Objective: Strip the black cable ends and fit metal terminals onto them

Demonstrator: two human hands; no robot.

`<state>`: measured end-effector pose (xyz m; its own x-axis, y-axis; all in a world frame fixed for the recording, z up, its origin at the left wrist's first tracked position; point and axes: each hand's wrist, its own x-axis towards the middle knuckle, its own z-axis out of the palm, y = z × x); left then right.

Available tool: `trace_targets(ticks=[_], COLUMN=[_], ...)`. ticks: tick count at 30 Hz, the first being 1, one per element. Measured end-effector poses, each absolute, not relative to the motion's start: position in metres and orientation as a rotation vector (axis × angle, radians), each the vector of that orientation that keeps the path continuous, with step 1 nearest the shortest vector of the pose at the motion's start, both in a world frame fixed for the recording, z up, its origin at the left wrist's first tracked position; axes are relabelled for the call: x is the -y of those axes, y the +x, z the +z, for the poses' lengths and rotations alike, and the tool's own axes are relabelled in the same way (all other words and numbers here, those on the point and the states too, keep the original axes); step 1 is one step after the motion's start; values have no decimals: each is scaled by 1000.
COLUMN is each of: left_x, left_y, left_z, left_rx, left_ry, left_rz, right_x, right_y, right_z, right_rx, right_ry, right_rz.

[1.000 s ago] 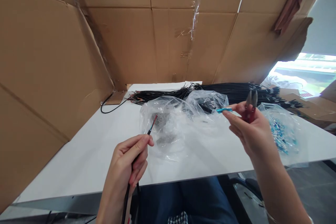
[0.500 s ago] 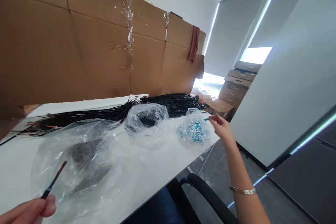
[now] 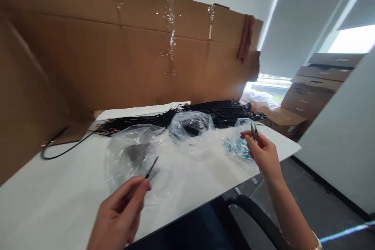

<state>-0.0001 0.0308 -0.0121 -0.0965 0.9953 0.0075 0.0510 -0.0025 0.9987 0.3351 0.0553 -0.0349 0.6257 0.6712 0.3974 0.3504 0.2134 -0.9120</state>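
Observation:
My left hand (image 3: 123, 213) is closed in a pinch on a thin black cable (image 3: 148, 175), whose stripped end with a reddish tip points up and to the right. It is in front of a clear plastic bag (image 3: 120, 164) with dark grey contents. My right hand (image 3: 262, 152) is closed around tweezers (image 3: 254, 132), their two pointed metal tips standing up from the fingers. Whether the fingertips also pinch a small part I cannot tell. Just behind it lies a clear bag of small teal pieces (image 3: 243, 149), some loose at its left.
Bundles of black cables (image 3: 216, 111) lie along the back of the white table (image 3: 199, 177). Another clear bag (image 3: 191, 125) sits mid-table. A cardboard wall (image 3: 131, 58) stands behind. Boxes (image 3: 316, 90) are stacked at the right, and a chair armrest (image 3: 258, 218) is at the front edge.
The view has swung left. My left hand has come up and inward with the cable. At my right hand, tweezer tips now show; the small teal piece at its fingertips is no longer clearly seen.

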Motion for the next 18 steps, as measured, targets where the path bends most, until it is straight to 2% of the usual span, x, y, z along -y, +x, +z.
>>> trace_targets(ticks=[5, 8, 18], left_x=[-19, -17, -14], left_y=[12, 10, 7], left_z=[-6, -11, -14], left_rx=[-1149, -1100, -1277], left_ry=[1179, 1154, 1375], left_rz=[1118, 1087, 1249], right_x=[-41, -39, -52], right_y=[208, 160, 123], right_z=[-25, -14, -7], right_rx=[1304, 1321, 985], right_ry=[-961, -854, -761], right_rz=[801, 1139, 1403])
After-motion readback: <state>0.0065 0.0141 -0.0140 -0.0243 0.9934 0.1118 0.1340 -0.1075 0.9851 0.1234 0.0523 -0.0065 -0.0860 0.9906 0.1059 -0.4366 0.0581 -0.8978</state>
